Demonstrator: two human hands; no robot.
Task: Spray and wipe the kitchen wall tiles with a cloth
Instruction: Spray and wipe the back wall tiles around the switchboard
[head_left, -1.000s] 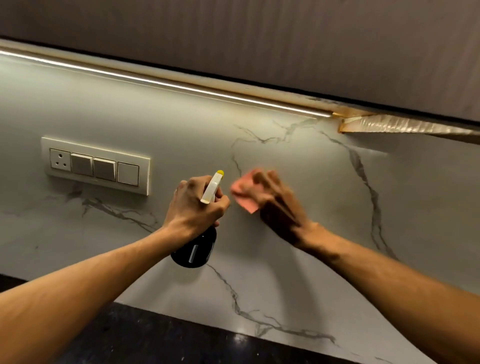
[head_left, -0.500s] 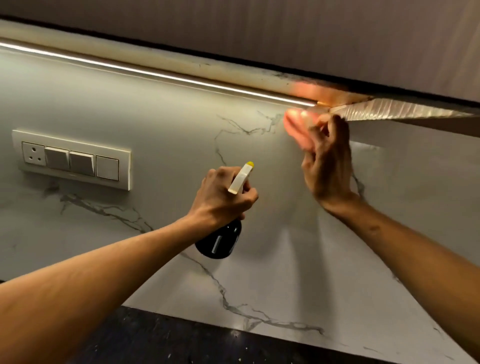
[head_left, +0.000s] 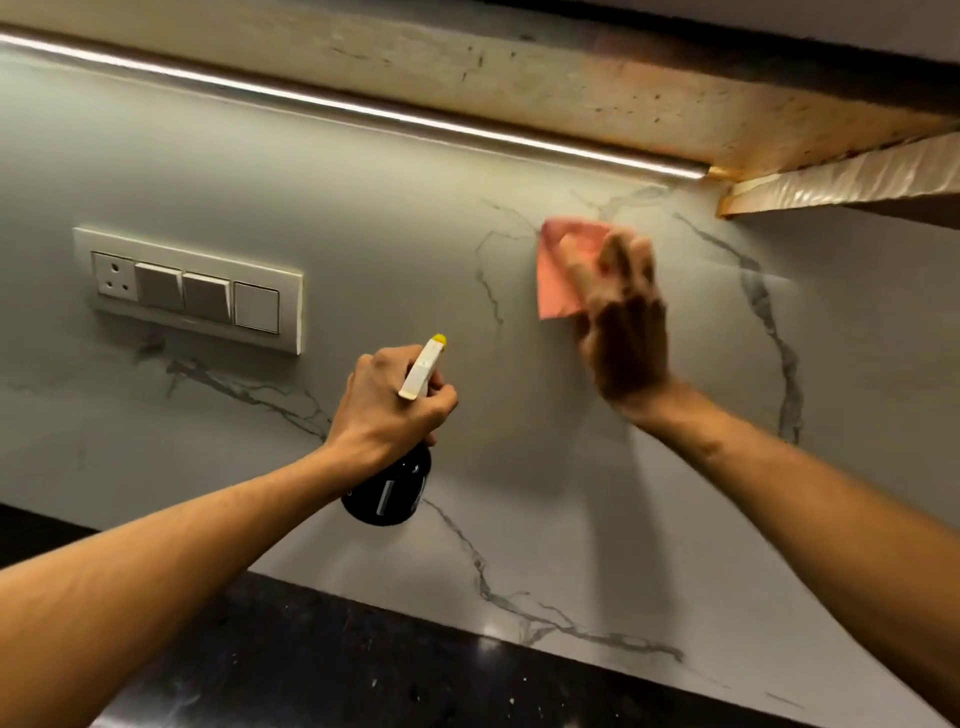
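My left hand grips a dark spray bottle by its neck, and the white nozzle with a yellow tip points up at the wall. My right hand presses a pink cloth flat against the white marble-veined wall tiles, high up and to the right of the bottle. The fingers lie spread over the cloth and are blurred by motion. Part of the cloth is hidden under the hand.
A switch panel with a socket sits on the wall at the left. A lit LED strip runs under the stained cabinet underside. A foil-covered ledge juts out at upper right. A black countertop lies below.
My right hand has brought the cloth down from the wall's top edge by the light strip to a spot lower and a little left. The left hand still holds the bottle.
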